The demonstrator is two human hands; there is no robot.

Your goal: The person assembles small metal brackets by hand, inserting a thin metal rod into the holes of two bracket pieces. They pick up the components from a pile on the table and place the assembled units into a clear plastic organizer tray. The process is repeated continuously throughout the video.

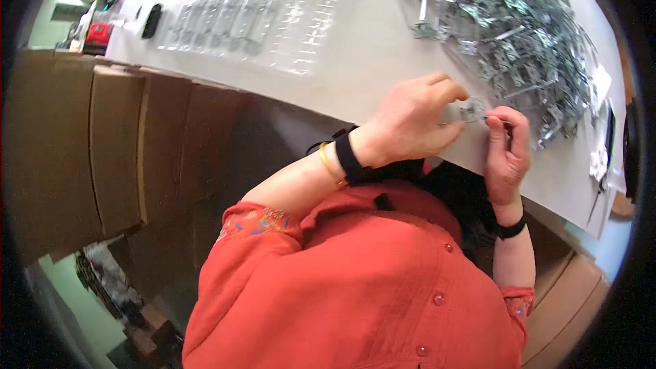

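My right hand (pixel 507 157) pinches the end of a small shiny metal part (pixel 471 110) between thumb and forefinger, just above the near edge of the white table (pixel 355 55). From the left, my left hand (pixel 417 117) curves around the part's other side, thumb and fingers apart. Whether its fingertips touch the part is hard to see. Beyond my right hand lies a big tangled heap of similar silvery metal parts (pixel 512 34), some with long thin arms.
Clear plastic trays (pixel 253 7) with moulded rows lie on the table's far left, beside a small black object (pixel 152 20). Brown cardboard boxes (pixel 116 143) stand left of the table. A crumpled white piece (pixel 599 162) sits near the right edge.
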